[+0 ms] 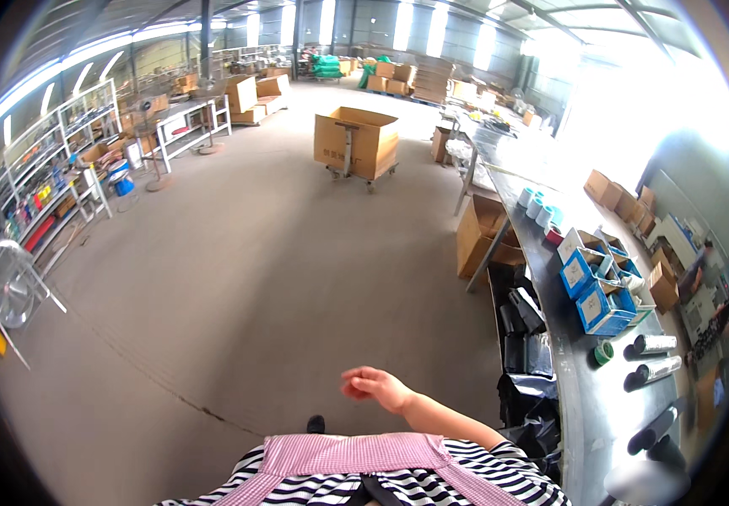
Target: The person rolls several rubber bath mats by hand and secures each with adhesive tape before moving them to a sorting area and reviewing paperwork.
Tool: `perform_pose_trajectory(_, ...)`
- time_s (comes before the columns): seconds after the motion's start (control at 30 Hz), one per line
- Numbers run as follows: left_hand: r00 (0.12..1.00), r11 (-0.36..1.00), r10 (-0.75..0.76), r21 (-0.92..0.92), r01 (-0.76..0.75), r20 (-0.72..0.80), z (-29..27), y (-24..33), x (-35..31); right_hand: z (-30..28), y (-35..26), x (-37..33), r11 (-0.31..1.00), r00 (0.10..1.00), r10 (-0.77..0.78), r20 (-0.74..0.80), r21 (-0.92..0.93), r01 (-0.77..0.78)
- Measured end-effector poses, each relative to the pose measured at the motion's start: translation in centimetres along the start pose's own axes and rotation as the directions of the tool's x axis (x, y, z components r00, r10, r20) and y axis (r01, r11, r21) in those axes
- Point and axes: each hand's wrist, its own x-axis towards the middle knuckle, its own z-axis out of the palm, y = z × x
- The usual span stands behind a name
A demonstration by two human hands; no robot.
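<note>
My right hand is held out in front of my body above the grey floor. Its fingers curve loosely, with a gap by the thumb, and I see nothing in them. It touches nothing; the nearest furniture is the long metal workbench on my right. Black plastic bags fill the shelf under that bench. On its top stand blue cardboard boxes, a green tape roll and clear-and-black cylinders. My left hand is out of view.
A large open carton sits on a wheeled cart ahead. Another open carton stands against the workbench legs. To the left are a floor fan, loaded shelving and a white-framed table. Cartons and green bundles line the back.
</note>
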Motion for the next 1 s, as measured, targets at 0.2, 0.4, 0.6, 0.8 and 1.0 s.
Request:
perform_pose_trajectory(0.2, 0.991, 0.952, 0.021, 0.299, -0.06, 0.135, -11.7, 10.9, 17.0, -19.4, 16.6, -0.4, 0.678, 0.65, 0.353, -0.673, -0.294, -0.673)
perform_pose_trajectory(0.4, 0.822, 0.846, 0.514, 0.3, -0.44, -0.246, -23.4, 40.7, 30.9, -29.0, 23.1, -13.7, 0.158, 0.41, 0.337, -0.847, -0.379, -0.912)
perform_pose_trajectory(0.6, 0.603, 0.622, 0.781, 0.294, -0.725, -0.165, -24.7, 61.2, 38.3, -38.8, 11.4, 4.8, 0.323, 0.264, 0.485, -0.834, -0.109, -0.94)
perform_pose_trajectory(0.8, 0.943, 0.845, 0.236, 0.43, -0.318, 0.234, -29.8, 61.7, 48.3, -56.7, 1.7, 29.0, 0.428, 0.636, 0.201, -0.745, -0.518, -0.741)
perform_pose_trajectory(1.0, 0.994, 0.952, -0.065, 0.305, 0.033, 0.093, -37.3, 66.8, 56.9, -61.9, -27.3, 58.6, 0.766, 0.73, -0.077, -0.679, -0.509, -0.393)
